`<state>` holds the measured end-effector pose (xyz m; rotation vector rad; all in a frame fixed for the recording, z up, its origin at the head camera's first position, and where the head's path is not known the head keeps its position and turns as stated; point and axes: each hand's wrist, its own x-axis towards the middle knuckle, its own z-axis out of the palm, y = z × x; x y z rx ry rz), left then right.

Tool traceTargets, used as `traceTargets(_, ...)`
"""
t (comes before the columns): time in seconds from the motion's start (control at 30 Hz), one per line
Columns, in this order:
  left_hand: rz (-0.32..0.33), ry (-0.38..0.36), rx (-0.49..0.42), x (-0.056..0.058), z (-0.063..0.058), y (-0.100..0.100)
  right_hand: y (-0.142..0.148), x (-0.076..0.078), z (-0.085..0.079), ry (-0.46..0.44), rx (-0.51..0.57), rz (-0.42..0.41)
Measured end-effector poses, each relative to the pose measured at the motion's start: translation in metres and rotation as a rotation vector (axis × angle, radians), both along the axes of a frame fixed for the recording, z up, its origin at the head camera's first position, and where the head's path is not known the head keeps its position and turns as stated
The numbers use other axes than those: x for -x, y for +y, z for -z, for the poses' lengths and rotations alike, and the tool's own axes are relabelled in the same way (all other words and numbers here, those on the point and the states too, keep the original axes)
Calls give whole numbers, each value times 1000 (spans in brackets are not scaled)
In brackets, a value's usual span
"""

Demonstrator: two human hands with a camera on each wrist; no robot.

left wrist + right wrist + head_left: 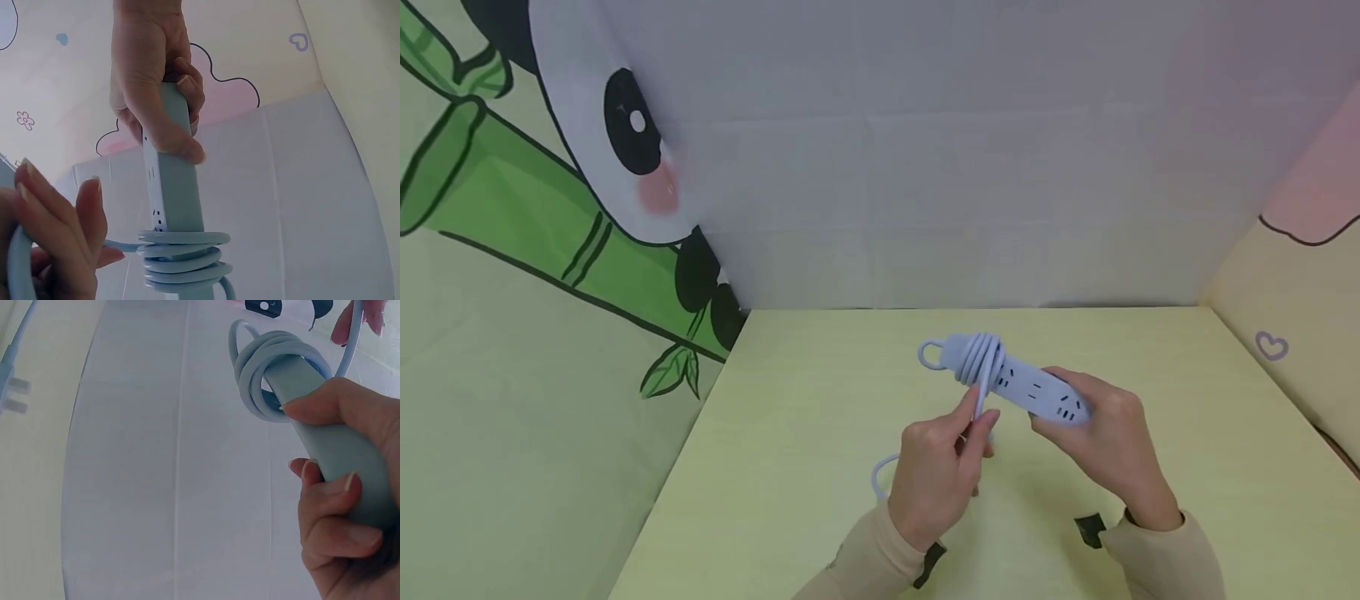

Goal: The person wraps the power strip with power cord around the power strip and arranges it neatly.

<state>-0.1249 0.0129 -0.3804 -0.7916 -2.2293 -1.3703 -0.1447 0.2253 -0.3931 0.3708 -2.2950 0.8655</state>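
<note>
A white power strip (1033,389) is held up over the table, tilted down to the right, its socket face toward the head camera. My right hand (1108,429) grips its right end, thumb and fingers on opposite sides. Several turns of the strip's cord (979,360) wrap around the other end, with a loop sticking out at the left. My left hand (942,467) pinches the free run of cord just below the turns. In the right wrist view, the plug (9,390) hangs at the left edge, its prongs showing.
The pale yellow table (797,400) lies beneath both hands. A grey-white panel (925,167) rises behind its far edge, with printed walls at left (512,400) and right (1292,317). Some cord (880,477) curves out beside the left hand.
</note>
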Motion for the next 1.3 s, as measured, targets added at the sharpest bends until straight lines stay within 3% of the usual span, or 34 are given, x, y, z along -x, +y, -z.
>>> traceTargets(0.13,125,-97,-113,1,0,-2,0,-2,-3,-15,81,14)
traceTargets(0.27,282,-225,-163,5,-1,-3,0,-4,-8,-43,163,59)
traceTargets(0.37,375,-337,-154,10,-2,-7,1,-6,-10,-65,204,75)
traceTargets(0.5,428,-420,-85,19,-2,-14,2,-8,-11,-89,233,87)
traceTargets(0.6,470,-450,-37,27,0,-18,2,-9,-11,-111,257,94)
traceTargets(0.77,608,-478,-14,42,5,-26,2,-11,-13,-157,309,94)
traceTargets(1.1,690,-554,85,67,17,-43,4,-17,-18,-256,401,100)
traceTargets(1.3,731,-629,74,76,23,-49,6,-21,-21,-289,420,41)
